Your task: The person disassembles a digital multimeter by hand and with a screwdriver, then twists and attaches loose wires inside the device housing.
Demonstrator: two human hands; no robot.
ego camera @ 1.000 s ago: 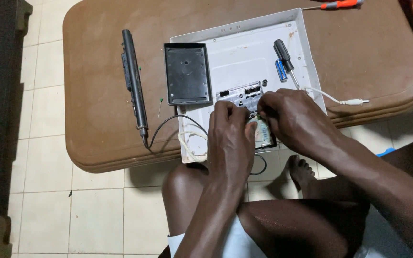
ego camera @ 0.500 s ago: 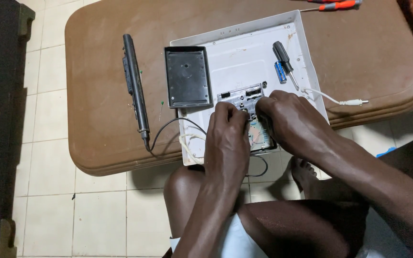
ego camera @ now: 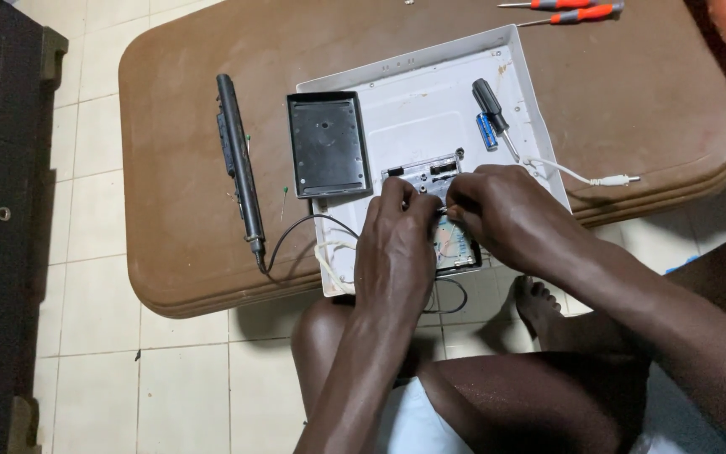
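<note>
A small opened electronic device with a green circuit board [ego camera: 451,248] lies at the near edge of a white tray [ego camera: 524,59]. My left hand [ego camera: 397,252] presses down on its left side, fingers curled over it. My right hand [ego camera: 506,214] pinches a small part at the device's top, fingertips meeting those of the left hand. What sits between the fingertips is too small to make out. The device's dark plastic cover [ego camera: 328,145] lies face up in the tray to the left of both hands.
The tray rests on a low brown table [ego camera: 178,193]. A black soldering iron [ego camera: 239,164] with its cord lies left of the tray. In the tray lie a black-handled screwdriver [ego camera: 492,109] and a small blue cylinder [ego camera: 486,131]. A white cable plug [ego camera: 611,180] lies to the right, and two orange-handled screwdrivers [ego camera: 577,10] far back.
Both hands stay on the device; the fingers shifted slightly. The view has drifted a little, so the table sits lower and further right in the picture.
</note>
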